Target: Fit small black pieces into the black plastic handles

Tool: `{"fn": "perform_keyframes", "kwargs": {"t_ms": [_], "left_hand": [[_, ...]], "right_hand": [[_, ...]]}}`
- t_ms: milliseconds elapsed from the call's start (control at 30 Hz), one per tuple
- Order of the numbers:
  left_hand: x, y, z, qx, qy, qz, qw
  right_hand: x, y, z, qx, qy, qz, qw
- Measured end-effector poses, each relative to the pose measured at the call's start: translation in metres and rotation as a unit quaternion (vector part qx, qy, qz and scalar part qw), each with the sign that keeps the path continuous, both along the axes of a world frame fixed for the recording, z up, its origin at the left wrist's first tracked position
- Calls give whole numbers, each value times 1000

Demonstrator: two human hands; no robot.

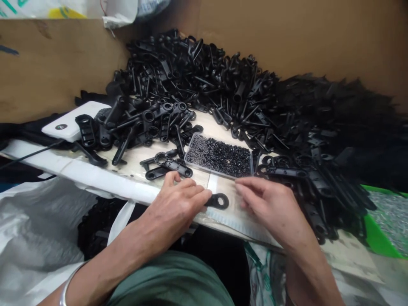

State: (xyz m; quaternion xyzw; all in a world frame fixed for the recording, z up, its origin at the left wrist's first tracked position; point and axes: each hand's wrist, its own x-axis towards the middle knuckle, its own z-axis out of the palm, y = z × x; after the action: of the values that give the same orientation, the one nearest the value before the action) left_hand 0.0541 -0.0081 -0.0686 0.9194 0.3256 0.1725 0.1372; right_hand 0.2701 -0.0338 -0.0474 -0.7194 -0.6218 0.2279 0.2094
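My left hand (180, 204) is closed on a black plastic arm (220, 201) with a ringed hole at its end. The ring end pokes out to the right of my fingers, and the rest is hidden under the hand. My right hand (270, 204) is just right of that ring, thumb and fingers pinched together; whatever may be between them is too small or hidden to tell. Behind both hands stands a transparent shallow box (219, 155), with small grey metal bits at its left and small black pieces filling the rest.
A large heap of black plastic parts (197, 72) lines the cardboard wall. More black arms (168, 165) lie left of the box. A white device (75, 121) with a cable sits at left. At right stands a green bin (372, 225) of small shiny pieces.
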Motion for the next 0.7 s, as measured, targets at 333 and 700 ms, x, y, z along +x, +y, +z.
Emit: {"fn": "perform_keyframes", "kwargs": {"t_ms": [333, 700], "left_hand": [[-35, 13, 8, 89, -41, 88, 991], [-24, 29, 14, 90, -12, 61, 994]], "right_hand": [[-18, 63, 4, 22, -252, 112, 961], [-12, 75, 5, -6, -226, 122, 966]]}}
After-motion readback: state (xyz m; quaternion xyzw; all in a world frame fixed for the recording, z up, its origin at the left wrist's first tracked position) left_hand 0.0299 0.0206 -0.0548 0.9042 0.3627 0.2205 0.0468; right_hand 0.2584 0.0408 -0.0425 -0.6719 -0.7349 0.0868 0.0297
